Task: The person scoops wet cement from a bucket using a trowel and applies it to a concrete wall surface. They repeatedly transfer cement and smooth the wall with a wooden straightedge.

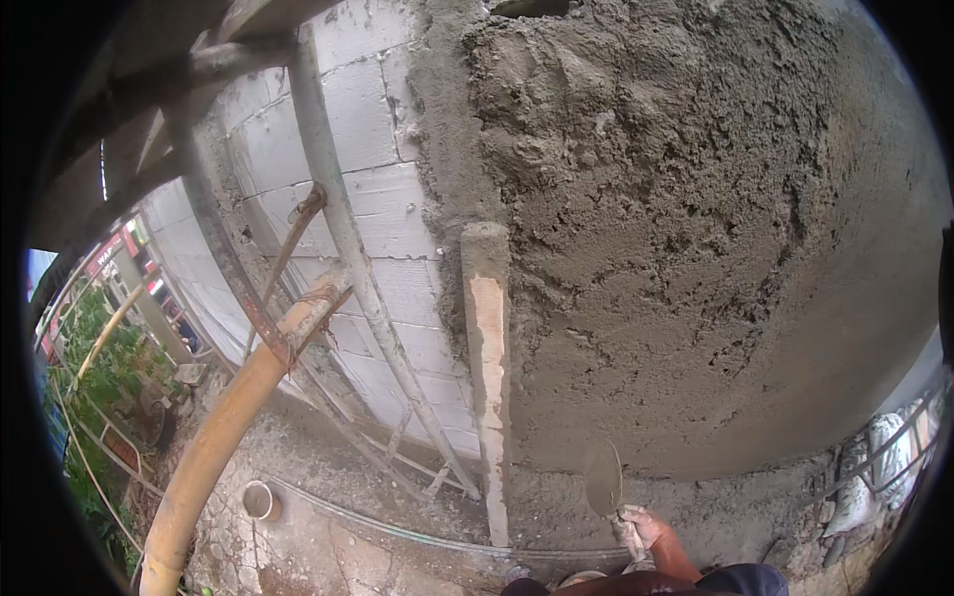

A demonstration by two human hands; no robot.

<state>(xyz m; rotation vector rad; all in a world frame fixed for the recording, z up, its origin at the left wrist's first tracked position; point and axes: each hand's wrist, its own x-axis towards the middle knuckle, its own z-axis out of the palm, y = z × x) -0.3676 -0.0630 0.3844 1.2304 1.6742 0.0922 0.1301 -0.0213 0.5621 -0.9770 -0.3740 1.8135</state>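
My right hand [651, 529] is near the lower edge, its fingers closed round the mortar-smeared handle of a trowel [602, 484]. The trowel's rounded, grey-coated blade points upward, close to the bottom of the wet plaster [656, 298] on the wall. That plaster is rough and lumpy higher up and smoother low down and to the right. Left of it stands an upright wooden board [488, 377], its face partly covered in mortar. My left hand does not show.
Metal scaffold tubing [333, 199] stands left, with a bamboo pole [224, 437] tied to it. Behind is bare white block wall [358, 119]. A small bucket [261, 501] and a hose [397, 533] lie on cracked ground. White sacks [860, 477] are at right; plants [99, 397] grow at far left.
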